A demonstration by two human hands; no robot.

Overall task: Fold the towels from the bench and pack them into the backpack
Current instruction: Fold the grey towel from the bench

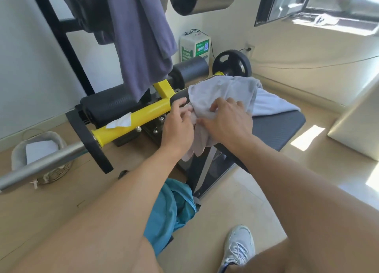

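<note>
Arms: bare, reaching forward
Hands: left hand (178,127) and right hand (226,120) — both grasping the grey towel (221,90)
Bench (283,127): dark pad — towel heaped on it
Floor (235,192): pale tile, sunlit

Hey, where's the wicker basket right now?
The wicker basket sits on the floor at the far left of the head view, just behind the silver bar, well left of the bench.
</note>
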